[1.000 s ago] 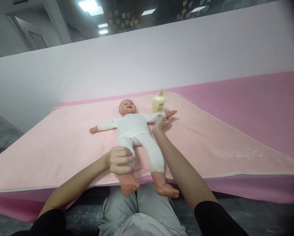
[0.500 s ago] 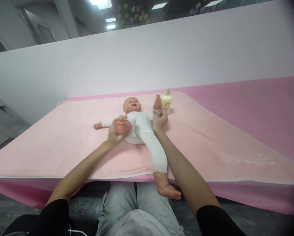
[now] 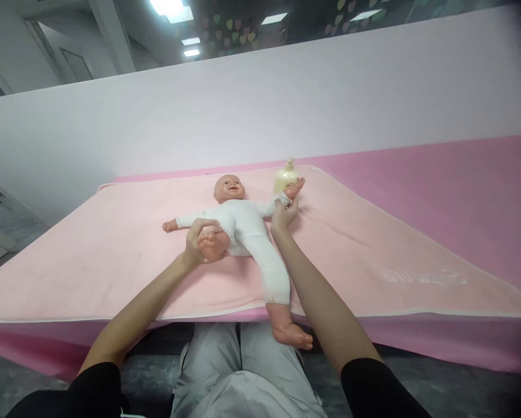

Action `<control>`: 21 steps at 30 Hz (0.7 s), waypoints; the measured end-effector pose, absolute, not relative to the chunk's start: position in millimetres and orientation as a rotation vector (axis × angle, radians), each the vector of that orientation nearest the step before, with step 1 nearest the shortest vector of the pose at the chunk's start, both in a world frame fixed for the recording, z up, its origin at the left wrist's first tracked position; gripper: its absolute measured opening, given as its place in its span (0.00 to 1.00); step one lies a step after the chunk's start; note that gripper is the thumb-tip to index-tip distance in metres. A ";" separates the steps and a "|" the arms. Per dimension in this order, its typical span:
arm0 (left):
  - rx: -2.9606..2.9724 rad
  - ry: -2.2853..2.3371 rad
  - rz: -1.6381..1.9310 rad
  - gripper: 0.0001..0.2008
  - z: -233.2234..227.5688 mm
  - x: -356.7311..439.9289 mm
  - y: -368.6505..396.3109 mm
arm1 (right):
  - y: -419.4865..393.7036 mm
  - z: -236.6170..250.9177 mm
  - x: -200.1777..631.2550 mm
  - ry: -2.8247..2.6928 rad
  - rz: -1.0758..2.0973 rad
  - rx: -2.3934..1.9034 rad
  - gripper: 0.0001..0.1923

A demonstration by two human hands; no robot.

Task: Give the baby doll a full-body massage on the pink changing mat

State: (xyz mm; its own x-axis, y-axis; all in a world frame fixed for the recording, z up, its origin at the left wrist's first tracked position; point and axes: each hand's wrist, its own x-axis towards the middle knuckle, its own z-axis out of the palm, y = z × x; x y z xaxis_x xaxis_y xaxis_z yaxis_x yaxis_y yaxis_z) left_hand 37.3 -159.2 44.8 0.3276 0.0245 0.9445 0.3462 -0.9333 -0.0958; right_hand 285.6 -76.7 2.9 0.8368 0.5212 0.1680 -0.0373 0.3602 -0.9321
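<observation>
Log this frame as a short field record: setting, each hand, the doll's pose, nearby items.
setting: pink towel spread over a pink-covered table, white wall behind
left hand: left hand grips the doll's foot, leg bent up toward the torso
right hand: right hand holds the doll's arm near the wrist, raised
doll: baby doll in a white suit, on its back, other leg straight, foot past the table edge
nearby: pale yellow bottle behind the raised arm

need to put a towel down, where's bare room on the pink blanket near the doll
The pink blanket lies bare right of the right hand, out to its right edge. Another bare patch lies left of the left hand. It is crowded around the doll and the lotion bottle by its raised arm.
</observation>
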 end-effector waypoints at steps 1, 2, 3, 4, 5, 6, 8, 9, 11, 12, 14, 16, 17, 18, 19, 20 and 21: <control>-2.273 -0.263 -1.621 0.29 45.1 36.6 -163.6 | -74.7 0.0 289.4 -0.418 0.391 -1.161 0.22; -2.239 -0.170 -1.596 0.28 44.7 36.5 -168.5 | -73.1 -3.0 292.9 -0.364 0.404 -1.167 0.22; -2.222 -0.055 -1.552 0.26 43.8 37.2 -174.0 | -71.7 -5.8 295.8 -0.316 0.426 -1.173 0.22; -2.220 0.070 -1.492 0.22 42.5 38.5 -180.0 | -70.5 -8.4 298.2 -0.272 0.463 -1.179 0.23; -2.226 0.204 -1.424 0.17 41.0 40.5 -186.3 | -69.5 -10.7 300.0 -0.241 0.490 -1.183 0.23; -2.236 0.329 -1.343 0.12 39.4 43.1 -192.7 | -68.5 -12.5 301.3 -0.228 0.504 -1.183 0.23; -2.258 0.534 -1.131 0.07 36.6 49.2 -204.0 | -66.8 -15.2 302.8 -0.245 0.509 -1.178 0.23; -2.261 0.600 -1.041 0.06 35.6 52.1 -208.0 | -66.2 -16.0 303.2 -0.259 0.506 -1.179 0.23; -2.253 0.650 -0.953 0.05 34.7 55.8 -211.1 | -65.9 -16.5 303.5 -0.279 0.491 -1.198 0.23; -2.246 0.630 -0.968 0.04 35.0 56.1 -210.2 | -66.6 -16.0 303.3 -0.286 0.474 -1.220 0.23; -2.213 0.537 -1.093 0.04 37.0 53.6 -204.0 | -69.3 -13.3 301.9 -0.318 0.404 -1.263 0.25; -2.135 0.412 -1.231 0.05 40.3 48.5 -194.3 | -73.3 -8.6 298.6 -0.432 0.302 -1.260 0.26; -2.084 0.318 -1.296 0.06 42.0 45.8 -188.8 | -75.4 -6.0 296.2 -0.521 0.248 -1.242 0.26; -2.037 0.199 -1.357 0.07 43.4 43.5 -183.1 | -77.3 -3.6 293.4 -0.627 0.197 -1.218 0.26; -2.019 0.045 -1.411 0.09 44.5 41.9 -177.4 | -78.9 -1.5 290.4 -0.746 0.155 -1.199 0.25; -2.045 -0.135 -1.460 0.12 45.1 41.0 -171.8 | -80.1 0.1 287.2 -0.878 0.124 -1.190 0.25; -2.120 -0.332 -1.495 0.16 45.0 40.8 -166.4 | -81.1 1.1 284.1 -1.026 0.106 -1.193 0.24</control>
